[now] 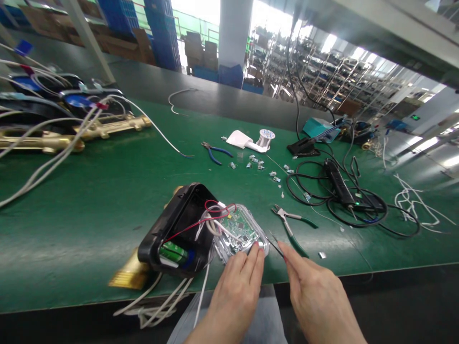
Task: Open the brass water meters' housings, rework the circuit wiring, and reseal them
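My left hand (241, 274) is closed on the near edge of a clear plastic case (264, 239), its fingers pressed together there and its thumb hidden. Inside the case lies a green circuit board (238, 227), with red and white wires running from it. Pinched in my right hand (310, 282) is a pair of thin dark tweezers (275, 244), tips just right of the case. Left of the case, a black housing (152, 241) lies tilted and open, holding a green battery (174, 252). A brass fitting (131, 271) sticks out beneath it.
Green-handled cutters (292, 227) lie beside my right hand. Farther back are blue-handled pliers (216, 152), a solder spool (265, 137) and several small parts (254, 161). A black soldering iron (339, 184) rests among coiled cables at right. Brass meters with white cables (111, 126) stand at left.
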{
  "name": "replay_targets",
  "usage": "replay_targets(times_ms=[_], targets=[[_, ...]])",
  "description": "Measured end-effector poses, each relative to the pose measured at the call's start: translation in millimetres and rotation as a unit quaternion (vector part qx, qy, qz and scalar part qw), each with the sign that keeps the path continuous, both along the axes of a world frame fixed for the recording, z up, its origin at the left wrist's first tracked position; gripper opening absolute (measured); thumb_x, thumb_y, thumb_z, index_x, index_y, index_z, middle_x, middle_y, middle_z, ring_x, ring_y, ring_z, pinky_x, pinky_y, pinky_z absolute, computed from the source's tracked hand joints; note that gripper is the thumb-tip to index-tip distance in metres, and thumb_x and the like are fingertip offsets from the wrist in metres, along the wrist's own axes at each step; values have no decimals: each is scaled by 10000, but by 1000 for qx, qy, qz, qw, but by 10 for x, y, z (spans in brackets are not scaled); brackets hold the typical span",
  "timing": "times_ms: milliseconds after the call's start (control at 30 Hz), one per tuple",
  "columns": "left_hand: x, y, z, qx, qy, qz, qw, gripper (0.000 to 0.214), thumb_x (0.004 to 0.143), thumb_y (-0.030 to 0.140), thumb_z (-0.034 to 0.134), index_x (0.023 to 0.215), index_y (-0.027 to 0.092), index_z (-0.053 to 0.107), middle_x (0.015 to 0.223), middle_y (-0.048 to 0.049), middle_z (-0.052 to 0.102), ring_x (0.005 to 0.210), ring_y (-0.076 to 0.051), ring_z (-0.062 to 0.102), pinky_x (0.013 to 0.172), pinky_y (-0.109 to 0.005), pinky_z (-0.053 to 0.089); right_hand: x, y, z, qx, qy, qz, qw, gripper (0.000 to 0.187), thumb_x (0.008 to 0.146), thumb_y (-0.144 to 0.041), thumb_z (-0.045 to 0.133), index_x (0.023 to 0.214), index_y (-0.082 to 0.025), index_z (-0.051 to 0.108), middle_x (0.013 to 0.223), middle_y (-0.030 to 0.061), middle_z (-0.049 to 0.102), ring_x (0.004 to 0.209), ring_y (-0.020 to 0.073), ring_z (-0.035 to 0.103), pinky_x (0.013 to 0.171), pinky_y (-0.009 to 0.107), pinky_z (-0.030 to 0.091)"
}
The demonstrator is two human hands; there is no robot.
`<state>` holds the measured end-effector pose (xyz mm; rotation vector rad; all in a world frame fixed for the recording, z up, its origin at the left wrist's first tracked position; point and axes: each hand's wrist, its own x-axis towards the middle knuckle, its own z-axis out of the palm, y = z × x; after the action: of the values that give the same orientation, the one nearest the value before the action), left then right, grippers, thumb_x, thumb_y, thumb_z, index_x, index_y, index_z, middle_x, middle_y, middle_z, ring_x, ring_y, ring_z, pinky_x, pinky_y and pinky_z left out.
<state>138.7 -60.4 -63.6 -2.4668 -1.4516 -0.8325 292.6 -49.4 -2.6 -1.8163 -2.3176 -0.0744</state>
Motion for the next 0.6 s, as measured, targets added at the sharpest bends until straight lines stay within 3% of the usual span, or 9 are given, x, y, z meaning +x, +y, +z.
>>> replay_targets(times_ms=[167,267,400,500,600], targets=[[26,0,-10,1,-24,-4,1000,409,887,11,275,1188,17,551,1178,-175,646,853,-213,577,770,-350,487,-205,-1,64,34,-94,-35,994,476,819,-99,313,1094,-214,684,651,83,684,453,217,628,348,275,395],[33,7,-30,6,-48,-7,999,400,901,24,274,1178,26,562,1165,-164,655,846,-208,577,764,-347,490,-312,47,182,-57,-134,-63,987,452,798,-80,395,1116,-248,668,640,55,683,417,184,607,345,238,352],[44,18,-41,19,-74,3,997,385,906,26,284,1135,35,593,1145,-150,669,827,-206,576,753,-341,488,-377,165,361,-162,-170,-82,969,453,821,-61,430,1158,-285,633,733,40,700,542,184,665,414,221,380],[51,27,-31,20,-83,4,996,404,899,14,267,1112,27,610,1129,-155,677,799,-203,570,741,-340,487,-271,231,357,-136,-179,-38,974,446,820,-71,452,1155,-307,629,698,14,676,547,189,662,421,231,376],[51,31,-23,13,-81,3,997,424,901,24,252,1116,35,617,1134,-144,677,788,-199,569,735,-331,481,-71,202,197,-46,-157,65,984,453,824,-71,423,1180,-279,612,665,-7,627,485,160,625,403,236,358]])
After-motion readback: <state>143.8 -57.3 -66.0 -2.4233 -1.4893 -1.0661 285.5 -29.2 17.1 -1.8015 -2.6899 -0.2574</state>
